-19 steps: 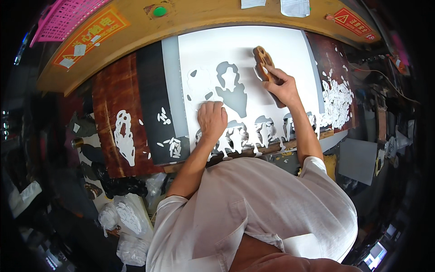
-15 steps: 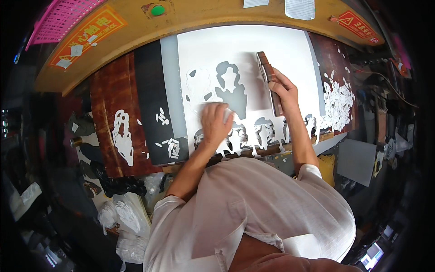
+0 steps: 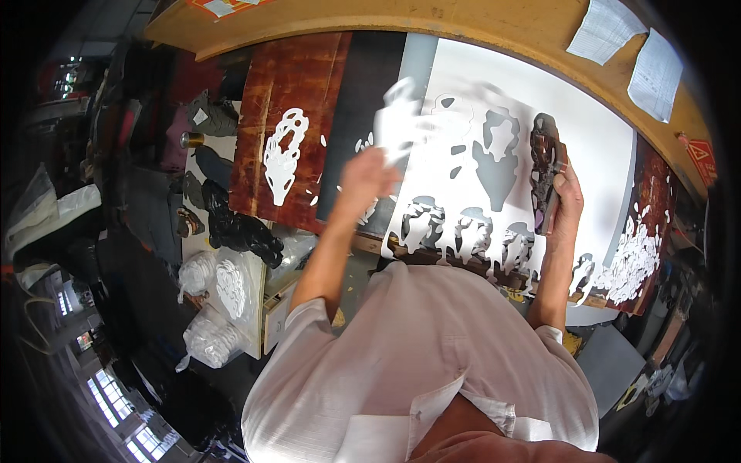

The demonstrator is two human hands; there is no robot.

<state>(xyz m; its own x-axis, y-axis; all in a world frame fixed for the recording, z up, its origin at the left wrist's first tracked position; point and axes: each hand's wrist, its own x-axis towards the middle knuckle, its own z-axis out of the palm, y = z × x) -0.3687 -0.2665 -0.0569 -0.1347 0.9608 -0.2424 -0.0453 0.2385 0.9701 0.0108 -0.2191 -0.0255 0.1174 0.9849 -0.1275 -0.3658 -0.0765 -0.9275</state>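
White openwork cut-out point(image 3: 278, 174) lies on reddish-brown board point(image 3: 258, 85); left hand point(image 3: 364, 185), blurred over black strip point(image 3: 372, 65), fingers gripping blurry white flat piece point(image 3: 396, 127); dark-brown patterned block point(image 3: 543, 166) tilted over broad white sheet point(image 3: 471, 65), right hand point(image 3: 569, 201) clasping its edge.

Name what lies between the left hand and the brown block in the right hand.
The head view shows the white sheet, with a large grey opening nearer the block and small dark holes nearer the left hand.
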